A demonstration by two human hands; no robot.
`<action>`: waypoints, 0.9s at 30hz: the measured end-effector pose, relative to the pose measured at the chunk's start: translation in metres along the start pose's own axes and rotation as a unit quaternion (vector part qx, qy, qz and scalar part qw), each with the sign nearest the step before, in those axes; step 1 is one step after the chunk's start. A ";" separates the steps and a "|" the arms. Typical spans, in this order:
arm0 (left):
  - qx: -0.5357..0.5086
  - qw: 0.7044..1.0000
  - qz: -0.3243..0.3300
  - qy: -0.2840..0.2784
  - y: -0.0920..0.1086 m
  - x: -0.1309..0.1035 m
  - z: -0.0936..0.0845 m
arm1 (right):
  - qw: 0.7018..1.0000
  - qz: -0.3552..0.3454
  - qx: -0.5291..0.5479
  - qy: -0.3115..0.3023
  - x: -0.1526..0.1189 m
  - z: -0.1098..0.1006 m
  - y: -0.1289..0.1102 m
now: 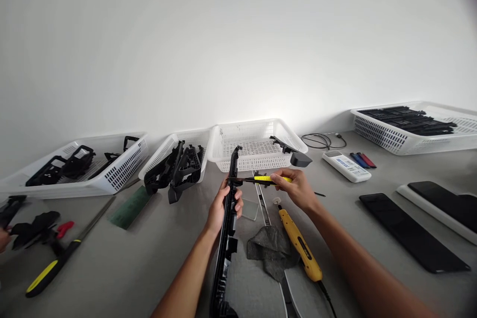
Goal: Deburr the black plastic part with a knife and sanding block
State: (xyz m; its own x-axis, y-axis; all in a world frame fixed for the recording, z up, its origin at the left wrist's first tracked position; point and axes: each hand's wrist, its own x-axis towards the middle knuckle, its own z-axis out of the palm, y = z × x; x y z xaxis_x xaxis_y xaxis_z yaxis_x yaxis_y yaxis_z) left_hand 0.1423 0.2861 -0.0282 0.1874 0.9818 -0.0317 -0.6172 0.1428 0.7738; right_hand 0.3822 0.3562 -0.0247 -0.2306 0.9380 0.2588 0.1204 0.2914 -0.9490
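My left hand (219, 208) is wrapped round a long, narrow black plastic trim piece (223, 253), which runs from near the bottom edge up towards the baskets. In my right hand (292, 186) is a slim file (264, 179) with a yellow and black handle. Its thin dark blade lies across the upper part of the trim piece, close to my left fingers; whether it touches cannot be told. Below my right hand, a yellow corded power tool (301, 243) rests on the table beside a crumpled dark grey cloth (274, 251).
White baskets (257, 164) with black plastic parts line the wall, another (395, 141) at far right. A larger file (55, 268) and a co-worker's hand (4, 239) are on the left. On the right are a white device (346, 166), several markers (362, 160) and a black slab (413, 232).
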 end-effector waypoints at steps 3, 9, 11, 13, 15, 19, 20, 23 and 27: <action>0.001 1.000 0.001 -0.005 -0.001 0.000 -0.001 | 1.000 0.012 0.014 0.015 0.001 0.000 0.000; -0.005 1.000 -0.009 -0.016 -0.006 0.000 0.000 | 0.999 0.027 0.017 -0.001 0.001 0.001 0.000; -0.002 1.000 -0.016 -0.020 -0.006 -0.001 0.001 | 1.000 0.027 -0.004 -0.004 0.002 0.000 0.000; 0.001 1.000 -0.023 -0.021 -0.006 -0.002 0.004 | 0.999 0.031 -0.005 0.027 0.002 -0.001 -0.001; 0.002 0.999 -0.029 -0.020 -0.006 -0.003 0.005 | 0.998 0.029 0.012 0.054 0.002 -0.002 -0.002; 0.004 0.999 -0.031 -0.018 -0.006 -0.004 0.005 | 1.000 0.000 0.013 -0.005 0.002 -0.003 -0.005; 0.003 0.999 -0.030 -0.016 -0.006 -0.004 0.005 | 1.000 -0.001 0.003 -0.020 0.002 -0.003 -0.005; 0.003 0.999 -0.030 -0.016 -0.007 -0.003 0.004 | 1.000 0.010 -0.007 -0.005 0.003 -0.003 -0.004; 0.007 0.999 -0.033 -0.025 -0.006 -0.004 0.005 | 0.999 -0.009 0.012 0.028 0.003 -0.002 -0.001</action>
State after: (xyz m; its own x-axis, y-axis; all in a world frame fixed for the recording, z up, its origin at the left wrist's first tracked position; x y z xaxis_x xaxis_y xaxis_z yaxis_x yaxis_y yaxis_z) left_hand 0.1486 0.2805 -0.0295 0.2652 0.9629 -0.0506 -0.5914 0.2039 0.7802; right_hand 0.3835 0.3597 -0.0229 -0.1783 0.9418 0.2851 0.0931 0.3046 -0.9479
